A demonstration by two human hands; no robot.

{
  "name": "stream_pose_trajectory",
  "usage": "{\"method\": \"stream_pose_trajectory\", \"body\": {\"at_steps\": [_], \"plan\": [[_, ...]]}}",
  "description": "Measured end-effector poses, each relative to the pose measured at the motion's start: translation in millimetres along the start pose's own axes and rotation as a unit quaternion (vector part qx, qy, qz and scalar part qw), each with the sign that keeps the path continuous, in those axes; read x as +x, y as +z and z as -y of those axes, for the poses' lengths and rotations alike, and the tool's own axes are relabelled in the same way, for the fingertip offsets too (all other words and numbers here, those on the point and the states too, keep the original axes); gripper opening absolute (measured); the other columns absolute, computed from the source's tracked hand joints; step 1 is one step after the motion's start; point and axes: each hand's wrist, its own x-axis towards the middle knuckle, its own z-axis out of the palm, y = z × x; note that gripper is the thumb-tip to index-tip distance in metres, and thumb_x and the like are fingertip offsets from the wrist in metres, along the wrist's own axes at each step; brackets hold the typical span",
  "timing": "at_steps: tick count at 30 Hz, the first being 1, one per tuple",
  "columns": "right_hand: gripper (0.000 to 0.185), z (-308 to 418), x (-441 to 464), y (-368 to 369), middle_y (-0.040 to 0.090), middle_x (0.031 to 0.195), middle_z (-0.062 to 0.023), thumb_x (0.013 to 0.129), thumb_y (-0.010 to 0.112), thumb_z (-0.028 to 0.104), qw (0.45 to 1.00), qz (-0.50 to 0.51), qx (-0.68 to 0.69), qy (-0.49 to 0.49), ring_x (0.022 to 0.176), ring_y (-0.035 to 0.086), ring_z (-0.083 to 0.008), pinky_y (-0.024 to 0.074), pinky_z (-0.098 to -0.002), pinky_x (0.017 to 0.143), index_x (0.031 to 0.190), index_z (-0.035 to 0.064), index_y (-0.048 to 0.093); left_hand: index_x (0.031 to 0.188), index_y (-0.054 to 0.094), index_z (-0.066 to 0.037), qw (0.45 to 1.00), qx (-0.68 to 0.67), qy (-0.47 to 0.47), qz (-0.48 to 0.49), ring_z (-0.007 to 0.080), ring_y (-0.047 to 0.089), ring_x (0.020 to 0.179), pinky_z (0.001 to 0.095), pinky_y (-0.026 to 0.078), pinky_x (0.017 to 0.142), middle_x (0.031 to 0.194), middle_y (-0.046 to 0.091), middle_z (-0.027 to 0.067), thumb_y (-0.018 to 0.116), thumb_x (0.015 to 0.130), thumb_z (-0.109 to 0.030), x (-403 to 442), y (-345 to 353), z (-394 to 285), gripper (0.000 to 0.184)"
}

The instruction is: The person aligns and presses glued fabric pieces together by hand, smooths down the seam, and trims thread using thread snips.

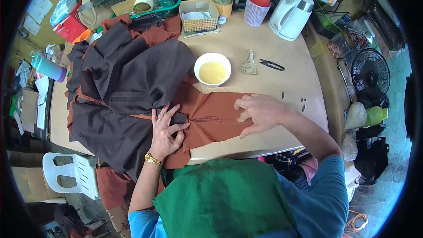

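A dark brown garment [132, 66] lies bunched on the table, its rust-coloured lining cloth [220, 134] spread out to the right. A wet-looking dark streak [207, 119] runs along the seam line of that cloth. My left hand [166, 132], wearing a gold watch [153, 159], rests with spread fingers where the dark fabric meets the rust cloth. Toward the cloth's right end, my right hand [262, 114] has bent fingers held apart, the fingertips at the cloth. Beyond the cloth stands a white bowl [213, 57] of yellowish paste or liquid.
Near the bowl lie a beige, brush-shaped piece [249, 64] and black thread snips [272, 65]. A white kettle [291, 14], a lilac cup [255, 12], a jar [223, 1] and a small basket [199, 16] line the back. A white plastic chair [81, 172] is at left.
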Motion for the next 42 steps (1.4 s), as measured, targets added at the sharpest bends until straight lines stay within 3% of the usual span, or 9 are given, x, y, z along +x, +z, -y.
{"method": "stream_pose_trajectory", "body": {"at_steps": [1,3,5,9,11,21,27,32,42], "plan": [[0.064,-3,2,-3,0.056,0.121,-0.0117,0.082,0.078,0.059,1.000,-0.001,-0.001,0.002,0.109,0.057,-0.0313,0.0453,-0.0466,0.092,0.126,0.0126,0.073,0.092,0.084,-0.021,1.000,-0.001,0.002,0.000,0.0401,0.043,0.145,0.0691,0.016,0.121,0.148,0.058,0.0101,0.068,0.073,-0.010,0,0,0,0.027],[0.057,-12,10,-10,0.054,0.123,-0.0127,0.085,0.073,0.061,0.977,-0.209,0.048,-0.018,0.116,0.051,-0.0327,0.0425,-0.0488,0.096,0.107,0.0091,0.076,0.092,0.084,-0.020,1.000,-0.004,0.002,0.003,0.0400,0.043,0.146,0.0701,0.016,0.121,0.149,0.057,0.0102,0.068,0.074,-0.010,0,0,1,0.027],[0.060,-7,27,-30,0.051,0.140,-0.0177,0.086,0.071,0.063,0.949,-0.307,-0.058,0.032,0.136,0.042,-0.0378,0.0337,-0.0584,0.112,0.114,0.0109,0.077,0.092,0.084,-0.021,1.000,-0.006,0.003,0.005,0.0399,0.043,0.146,0.0701,0.015,0.121,0.149,0.057,0.0102,0.068,0.074,-0.010,0,1,1,0.027],[0.066,-28,70,-28,0.040,0.157,-0.0202,0.086,0.067,0.068,0.942,-0.296,-0.149,0.061,0.152,0.025,-0.0401,0.0141,-0.0677,0.122,0.116,0.0100,0.078,0.092,0.084,-0.021,1.000,-0.007,0.006,0.004,0.0396,0.041,0.147,0.0697,0.015,0.121,0.149,0.056,0.0102,0.068,0.073,-0.010,-1,1,3,0.027],[0.069,-26,78,-37,0.030,0.166,-0.0171,0.085,0.066,0.070,0.968,-0.156,-0.151,0.126,0.158,0.012,-0.0398,0.0009,-0.0710,0.123,0.118,0.0110,0.078,0.092,0.084,-0.021,1.000,-0.007,0.005,0.003,0.0395,0.041,0.147,0.0696,0.014,0.122,0.150,0.056,0.0102,0.068,0.073,-0.010,-1,1,2,0.027],[0.054,-21,52,-35,0.037,0.163,-0.0128,0.086,0.072,0.060,0.947,-0.281,-0.129,0.081,0.157,0.017,-0.0380,0.0039,-0.0723,0.123,0.113,0.0138,0.080,0.094,0.084,-0.021,1.000,-0.012,-0.006,0.011,0.0402,0.040,0.148,0.0680,0.014,0.122,0.150,0.056,0.0107,0.069,0.073,-0.011,-1,-1,2,0.028],[0.046,-15,8,-26,0.048,0.152,-0.0139,0.087,0.076,0.051,0.943,-0.280,-0.176,0.027,0.149,0.034,-0.0346,0.0195,-0.0670,0.122,0.115,0.0139,0.079,0.094,0.084,-0.021,1.000,-0.014,-0.005,0.009,0.0393,0.041,0.147,0.0696,0.014,0.122,0.150,0.057,0.0107,0.069,0.073,-0.009,0,0,1,0.029],[0.051,-11,-2,25,0.057,0.128,-0.0154,0.086,0.080,0.043,0.958,-0.194,0.210,-0.023,0.121,0.052,-0.0336,0.0388,-0.0489,0.107,0.126,0.0119,0.072,0.094,0.084,-0.022,1.000,-0.008,-0.002,0.010,0.0392,0.041,0.147,0.0691,0.014,0.122,0.150,0.057,0.0106,0.069,0.074,-0.009,0,0,2,0.029],[0.057,0,7,38,0.051,0.134,-0.0169,0.086,0.079,0.048,0.988,-0.150,0.044,-0.012,0.126,0.047,-0.0338,0.0363,-0.0483,0.108,0.133,0.0161,0.070,0.094,0.084,-0.021,1.000,-0.005,-0.006,0.012,0.0388,0.043,0.146,0.0676,0.015,0.122,0.149,0.057,0.0105,0.069,0.074,-0.010,0,0,0,0.027]]}}
